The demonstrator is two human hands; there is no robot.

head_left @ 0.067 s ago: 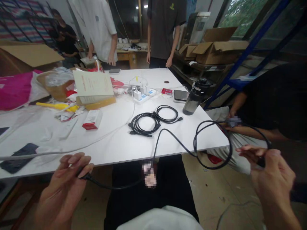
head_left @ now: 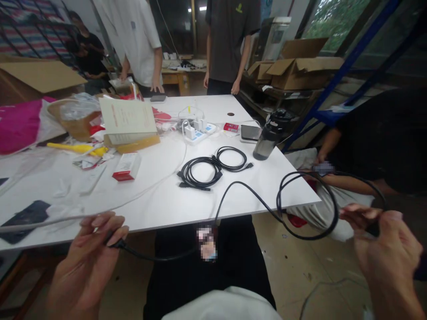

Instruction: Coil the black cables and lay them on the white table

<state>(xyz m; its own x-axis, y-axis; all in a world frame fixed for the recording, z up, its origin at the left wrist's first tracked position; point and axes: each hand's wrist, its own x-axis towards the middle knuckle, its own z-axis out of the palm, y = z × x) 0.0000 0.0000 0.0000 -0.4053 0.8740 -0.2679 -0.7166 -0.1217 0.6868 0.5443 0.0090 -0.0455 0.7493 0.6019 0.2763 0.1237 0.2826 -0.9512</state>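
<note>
- Left hand [head_left: 91, 253]: thumb and fingers pinched on the plug end of a long, black, smooth-jacketed cable [head_left: 262, 199].
- Right hand [head_left: 387, 249]: thumb and fingertips brought together on the cable's other, dark end; end's exact shape hidden by the fingers.
- Cable position: spans the gap between the hands, over the lap and past the near edge of a white, smooth-topped table [head_left: 153, 213]. A blurred patch above the lap hides a short stretch.
- Progress, judged from how things lie: 2 cables are neatly wound, the held 1 is not. It sags, rises in a hump, then makes a loose, open loop near the right hand. Winding, if meant, seems barely begun.
- Wound ones: a black, round cable coil with moulded plugs [head_left: 187, 174], and touching it, a thinner black ring of coiled cable [head_left: 233, 169]. Both lie flat, strands stacked close.
- Cable texture: matt to faintly glossy, rubbery in look; wide curves suggest a springy jacket.
- Nearby: a smoky, see-through plastic bottle with black lid [head_left: 270, 133], upright; a white, blocky plastic power strip [head_left: 198, 134]; a red-and-white cardboard box [head_left: 126, 166], crisp-edged.
</note>
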